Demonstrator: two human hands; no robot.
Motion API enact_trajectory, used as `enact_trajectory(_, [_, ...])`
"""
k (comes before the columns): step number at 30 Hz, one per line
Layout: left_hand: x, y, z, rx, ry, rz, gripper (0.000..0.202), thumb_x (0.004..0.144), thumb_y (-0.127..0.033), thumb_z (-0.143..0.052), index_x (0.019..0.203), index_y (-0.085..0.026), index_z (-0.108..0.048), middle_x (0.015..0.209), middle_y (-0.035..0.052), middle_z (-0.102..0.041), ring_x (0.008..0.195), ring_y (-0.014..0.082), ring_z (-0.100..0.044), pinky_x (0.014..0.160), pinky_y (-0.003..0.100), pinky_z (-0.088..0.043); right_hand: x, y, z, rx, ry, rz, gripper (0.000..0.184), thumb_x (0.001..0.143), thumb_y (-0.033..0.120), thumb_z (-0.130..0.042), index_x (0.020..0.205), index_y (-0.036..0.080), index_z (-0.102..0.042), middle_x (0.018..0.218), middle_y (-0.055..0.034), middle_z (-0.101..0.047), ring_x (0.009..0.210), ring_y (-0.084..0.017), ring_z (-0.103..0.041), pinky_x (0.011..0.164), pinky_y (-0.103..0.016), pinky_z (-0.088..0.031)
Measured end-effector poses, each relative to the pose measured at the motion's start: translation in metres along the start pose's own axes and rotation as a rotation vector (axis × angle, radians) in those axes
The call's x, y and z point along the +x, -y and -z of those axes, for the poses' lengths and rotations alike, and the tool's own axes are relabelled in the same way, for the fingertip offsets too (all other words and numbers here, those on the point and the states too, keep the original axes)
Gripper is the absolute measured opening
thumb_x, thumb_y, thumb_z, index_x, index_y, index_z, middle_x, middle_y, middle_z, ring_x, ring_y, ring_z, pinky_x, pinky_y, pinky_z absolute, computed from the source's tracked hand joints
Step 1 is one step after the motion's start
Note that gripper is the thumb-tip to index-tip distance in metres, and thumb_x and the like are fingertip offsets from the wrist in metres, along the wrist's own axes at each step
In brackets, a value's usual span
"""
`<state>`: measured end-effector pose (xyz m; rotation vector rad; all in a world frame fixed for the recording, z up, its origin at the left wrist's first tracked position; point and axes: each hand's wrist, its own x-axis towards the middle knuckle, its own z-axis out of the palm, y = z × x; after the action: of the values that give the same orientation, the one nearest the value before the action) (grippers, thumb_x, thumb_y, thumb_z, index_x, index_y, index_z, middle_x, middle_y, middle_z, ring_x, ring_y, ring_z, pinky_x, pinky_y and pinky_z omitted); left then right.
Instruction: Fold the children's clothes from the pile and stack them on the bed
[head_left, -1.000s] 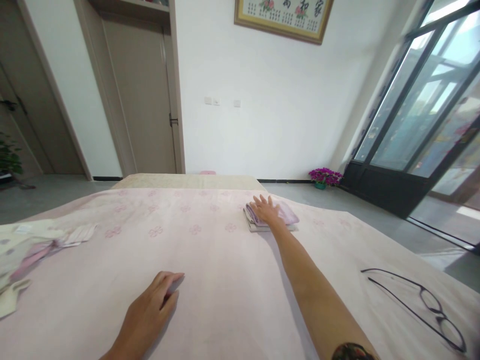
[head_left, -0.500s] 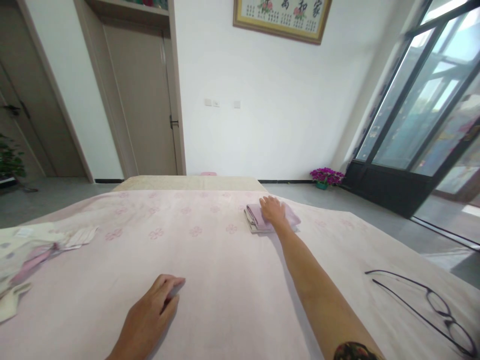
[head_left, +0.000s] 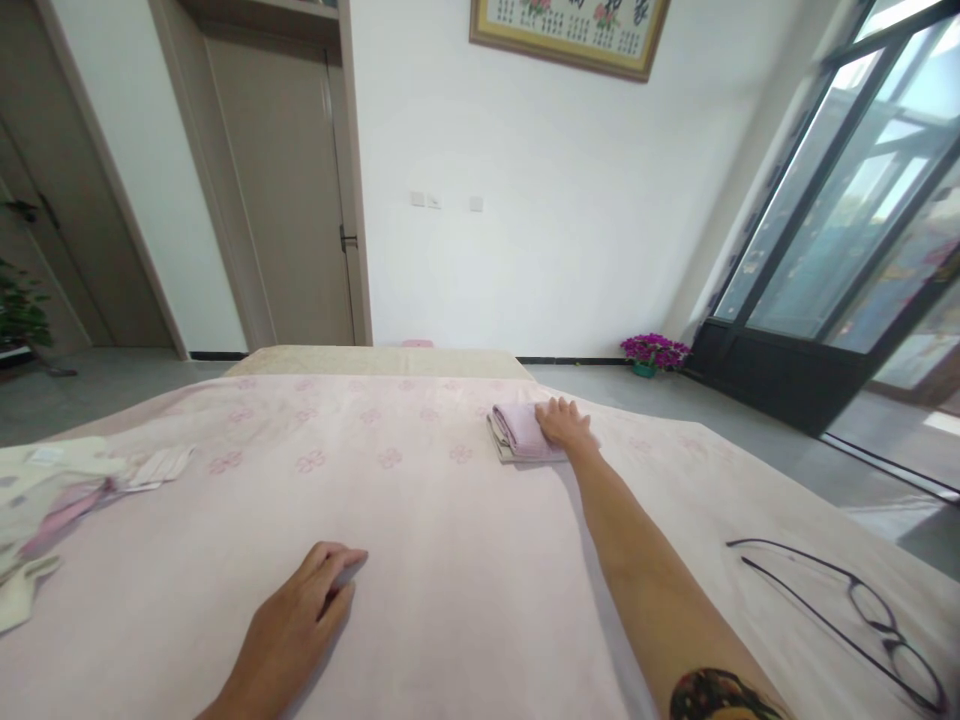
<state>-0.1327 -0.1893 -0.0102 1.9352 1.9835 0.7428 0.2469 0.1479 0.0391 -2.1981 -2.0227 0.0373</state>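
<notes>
My right hand [head_left: 564, 424] is stretched far out and lies flat, fingers apart, on the right end of a small stack of folded cloths [head_left: 521, 435], pale purple on top and whitish beneath. The stack rests on a pink bedspread with a flower print [head_left: 420, 520]. My left hand [head_left: 300, 615] rests palm down on the bedspread near me, fingers loosely extended and together, holding nothing.
Unfolded pale cloths [head_left: 52, 495] lie in a heap at the bed's left edge. A pair of glasses [head_left: 862, 610] lies on the bed at the right. Beyond the bed are a door [head_left: 285, 190], a white wall, a pot of purple flowers [head_left: 651, 354] and glass doors [head_left: 847, 230].
My right hand has slid rightwards across the folded stack, from its middle to its right end. The left hand has stayed in place.
</notes>
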Motion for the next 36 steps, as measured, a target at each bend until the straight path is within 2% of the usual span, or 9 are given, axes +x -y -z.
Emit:
enact_trajectory(3, [0.000, -0.002, 0.001, -0.011, -0.014, -0.006, 0.031, 0.092, -0.033, -0.042, 0.118, -0.031, -0.060, 0.120, -0.0012, -0.058, 0.090, 0.0139, -0.065, 0.078, 0.025, -0.050, -0.008, 0.029, -0.002, -0.015, -0.018, 0.155, 0.068, 0.097, 0.058, -0.008, 0.156, 0.024, -0.013, 0.163, -0.0077, -0.007, 0.148, -0.031, -0.001, 0.113, -0.063, -0.007])
enact_trajectory(5, [0.000, -0.002, 0.001, -0.020, -0.017, -0.009, 0.031, 0.092, -0.033, -0.043, 0.117, -0.031, -0.061, 0.119, -0.0015, -0.059, 0.089, 0.0135, -0.065, 0.077, 0.025, -0.050, -0.016, 0.047, -0.008, -0.023, 0.030, 0.257, 0.064, 0.098, 0.057, -0.012, 0.155, 0.028, -0.017, 0.162, -0.0069, -0.011, 0.147, -0.031, -0.006, 0.112, -0.064, -0.011])
enact_trajectory(11, [-0.001, -0.006, 0.005, -0.024, -0.018, -0.032, 0.031, 0.092, -0.027, -0.041, 0.115, -0.030, -0.060, 0.116, -0.0007, -0.059, 0.092, 0.0133, -0.063, 0.080, 0.025, -0.047, -0.035, 0.064, -0.009, -0.049, 0.056, 0.292, 0.060, 0.099, 0.053, -0.018, 0.152, 0.025, -0.025, 0.159, -0.0132, -0.022, 0.144, -0.034, -0.020, 0.106, -0.069, -0.020])
enact_trajectory(15, [-0.003, -0.012, 0.010, -0.033, -0.022, -0.036, 0.031, 0.090, -0.021, -0.039, 0.110, -0.028, -0.062, 0.113, 0.0007, -0.060, 0.095, 0.0139, -0.062, 0.084, 0.025, -0.045, -0.062, 0.081, -0.007, -0.113, -0.203, 0.269, 0.058, 0.099, 0.046, -0.026, 0.150, 0.019, -0.030, 0.158, -0.0152, -0.024, 0.145, -0.034, -0.016, 0.111, -0.065, -0.010])
enact_trajectory(18, [-0.004, -0.017, 0.016, -0.045, -0.025, -0.034, 0.033, 0.087, -0.017, -0.041, 0.109, -0.027, -0.063, 0.113, 0.0008, -0.060, 0.097, 0.0136, -0.062, 0.087, 0.024, -0.044, -0.103, 0.103, -0.016, -0.137, -0.318, 0.400, 0.055, 0.099, 0.043, -0.029, 0.149, 0.018, -0.034, 0.159, -0.0123, -0.022, 0.148, -0.030, -0.009, 0.115, -0.057, -0.002])
enact_trajectory(23, [-0.006, -0.017, 0.020, -0.040, -0.061, -0.057, 0.034, 0.084, -0.013, -0.044, 0.108, -0.026, -0.064, 0.111, 0.0000, -0.061, 0.101, 0.0128, -0.060, 0.089, 0.022, -0.042, -0.194, 0.131, -0.040, -0.069, -0.017, 0.575, 0.059, 0.100, 0.049, -0.024, 0.150, 0.020, -0.034, 0.158, -0.0109, -0.026, 0.147, -0.029, -0.016, 0.115, -0.052, -0.014])
enact_trajectory(25, [-0.006, -0.015, 0.019, -0.029, -0.072, -0.060, 0.033, 0.085, -0.013, -0.045, 0.108, -0.026, -0.064, 0.110, 0.0001, -0.061, 0.099, 0.0128, -0.061, 0.089, 0.022, -0.042, -0.225, 0.134, -0.045, -0.033, 0.057, 0.636, 0.061, 0.100, 0.051, -0.023, 0.151, 0.020, -0.032, 0.159, -0.0103, -0.024, 0.147, -0.029, -0.016, 0.116, -0.051, -0.014])
enact_trajectory(30, [-0.010, -0.013, 0.020, -0.016, -0.072, -0.080, 0.032, 0.085, -0.012, -0.046, 0.107, -0.024, -0.065, 0.110, 0.0018, -0.061, 0.097, 0.0136, -0.061, 0.087, 0.023, -0.043, -0.277, 0.136, -0.044, 0.022, 0.062, 0.651, 0.059, 0.099, 0.048, -0.028, 0.152, 0.022, -0.031, 0.160, -0.0081, -0.021, 0.148, -0.027, -0.014, 0.118, -0.050, -0.011])
enact_trajectory(36, [-0.018, -0.008, 0.018, -0.068, -0.070, -0.123, 0.031, 0.085, -0.012, -0.047, 0.107, -0.025, -0.065, 0.112, 0.0012, -0.061, 0.099, 0.0133, -0.061, 0.085, 0.022, -0.042, -0.304, 0.138, -0.033, 0.063, 0.034, 0.655, 0.056, 0.100, 0.046, -0.029, 0.150, 0.022, -0.036, 0.158, -0.0090, -0.026, 0.147, -0.027, -0.019, 0.118, -0.049, -0.012])
